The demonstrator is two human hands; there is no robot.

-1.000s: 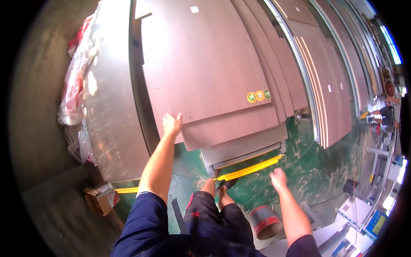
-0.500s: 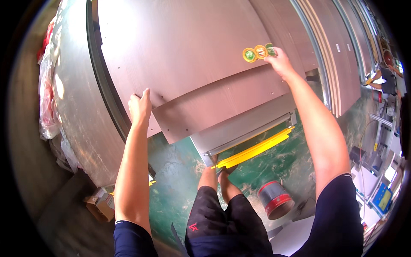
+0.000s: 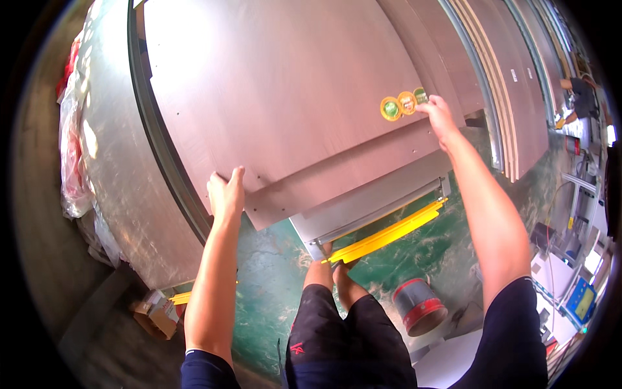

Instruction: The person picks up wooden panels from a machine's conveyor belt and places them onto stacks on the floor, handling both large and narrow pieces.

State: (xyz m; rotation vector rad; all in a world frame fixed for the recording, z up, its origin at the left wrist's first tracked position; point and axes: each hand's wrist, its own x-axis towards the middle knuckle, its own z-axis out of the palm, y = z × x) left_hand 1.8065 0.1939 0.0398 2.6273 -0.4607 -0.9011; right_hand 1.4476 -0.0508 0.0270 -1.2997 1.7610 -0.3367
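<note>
A large brownish-grey wood-look panel [image 3: 278,91] lies flat in front of me, small dark holes along its sides. At its near left corner my left hand [image 3: 227,192] grips the edge, the thumb on top and the fingers partly hidden. My right hand [image 3: 442,120] pinches the same panel's near right corner. Beside its fingertips is a row of round yellow, green and white stickers [image 3: 406,103] on the surface. Beneath, a second panel [image 3: 350,162] of similar colour sticks out toward me.
A grey metal frame [image 3: 311,227] with a yellow bar [image 3: 385,232] stands below the panels. On the green floor are a red-and-grey drum [image 3: 420,306] and a cardboard box [image 3: 155,316]. Stacked boards [image 3: 518,129] rise at right; another person [image 3: 580,100] works far right.
Both hands have drawn the top panel toward me and slightly right. It now covers more of the panel underneath, which appears almost still.
</note>
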